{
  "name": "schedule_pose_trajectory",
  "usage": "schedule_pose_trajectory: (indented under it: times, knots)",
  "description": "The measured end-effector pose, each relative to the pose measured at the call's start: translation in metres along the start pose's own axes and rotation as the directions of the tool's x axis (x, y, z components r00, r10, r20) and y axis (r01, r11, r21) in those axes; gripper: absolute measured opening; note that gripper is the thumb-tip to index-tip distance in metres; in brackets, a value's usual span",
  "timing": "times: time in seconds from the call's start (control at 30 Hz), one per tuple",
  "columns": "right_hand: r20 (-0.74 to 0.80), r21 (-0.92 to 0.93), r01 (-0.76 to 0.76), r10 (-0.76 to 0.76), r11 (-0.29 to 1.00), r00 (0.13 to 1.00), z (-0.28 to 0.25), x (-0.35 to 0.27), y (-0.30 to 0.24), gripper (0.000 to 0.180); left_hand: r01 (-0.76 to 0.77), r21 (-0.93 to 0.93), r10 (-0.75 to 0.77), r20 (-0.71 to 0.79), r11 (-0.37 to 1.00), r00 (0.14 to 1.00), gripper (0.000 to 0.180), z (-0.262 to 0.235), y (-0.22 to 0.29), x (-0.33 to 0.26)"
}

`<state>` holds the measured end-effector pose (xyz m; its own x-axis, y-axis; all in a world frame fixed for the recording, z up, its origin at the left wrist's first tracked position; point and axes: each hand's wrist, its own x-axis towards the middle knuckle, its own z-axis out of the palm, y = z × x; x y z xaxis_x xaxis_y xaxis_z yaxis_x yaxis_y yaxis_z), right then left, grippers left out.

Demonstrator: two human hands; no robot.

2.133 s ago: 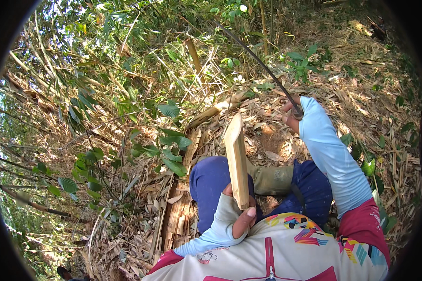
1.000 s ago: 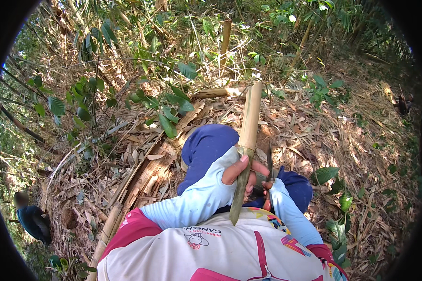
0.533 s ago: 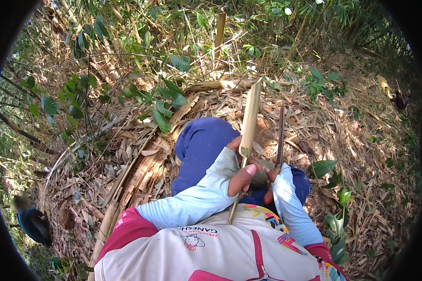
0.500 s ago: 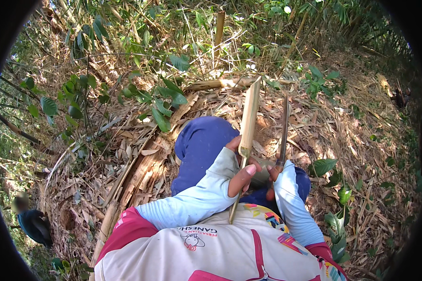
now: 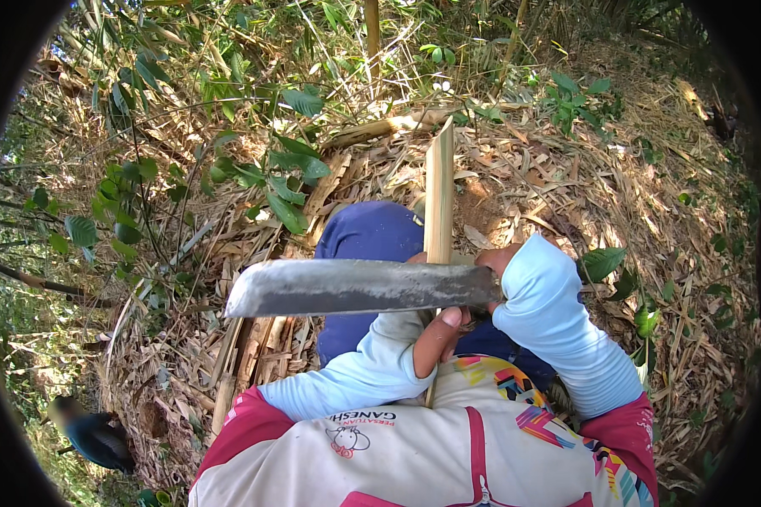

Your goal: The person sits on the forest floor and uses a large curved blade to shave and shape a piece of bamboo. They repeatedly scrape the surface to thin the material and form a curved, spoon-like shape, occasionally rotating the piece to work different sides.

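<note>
1. The left hand (image 5: 438, 338) was curled shut around the lower part of a split bamboo slat (image 5: 439, 194), which stood nearly upright in front of the person's chest, over the knees.
2. The right hand (image 5: 497, 260) was mostly hidden behind its pale sleeve; it seemed closed on the handle of a broad machete (image 5: 355, 287), the blade lying level across the slat, tip to the person's left.
3. The slat looked light, stiff and dry, probably with sharp split edges, so a hold low on its flat faces, away from the blade, seemed safest.
4. The machete looked heavy toward the tip and was best held only by the handle.
5. The ground (image 5: 558, 194) was dry bamboo leaves and husks, loose footing.
6. Green shrubs (image 5: 271, 177) and bamboo stalks crowded the left and far side.
</note>
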<state>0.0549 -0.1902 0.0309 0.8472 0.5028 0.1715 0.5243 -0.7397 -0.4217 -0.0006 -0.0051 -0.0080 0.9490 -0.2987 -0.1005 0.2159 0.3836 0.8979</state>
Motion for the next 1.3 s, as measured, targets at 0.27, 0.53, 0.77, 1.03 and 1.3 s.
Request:
schedule_pose_trajectory:
  times: [0.27, 0.53, 0.77, 1.03, 1.3]
  knots:
    - [0.096, -0.118, 0.122, -0.11, 0.986, 0.989, 0.002, 0.02, -0.01, 0.017, 0.02, -0.066, -0.027, -0.099, 0.998, 0.995, 0.041, -0.004, 0.006, -0.005]
    - [0.181, -0.194, 0.196, -0.161, 0.961, 0.97, 0.001, 0.028, -0.007, 0.02, -0.031, 0.073, 0.038, -0.104, 0.997, 0.994, 0.043, -0.013, -0.006, -0.007]
    - [0.138, -0.12, 0.133, -0.116, 0.984, 0.984, -0.003, 0.037, -0.003, 0.024, 0.095, 0.099, -0.083, -0.118, 0.991, 0.99, 0.044, -0.015, -0.017, -0.017]
    - [0.194, -0.17, 0.186, -0.152, 0.968, 0.969, -0.007, 0.033, -0.011, 0.02, 0.036, 0.008, -0.034, -0.149, 0.999, 0.988, 0.051, -0.013, -0.011, -0.014]
    - [0.198, -0.107, 0.206, -0.182, 0.973, 0.963, -0.004, 0.027, -0.015, 0.018, -0.062, 0.059, 0.069, -0.129, 0.996, 0.989, 0.057, -0.014, -0.008, -0.014]
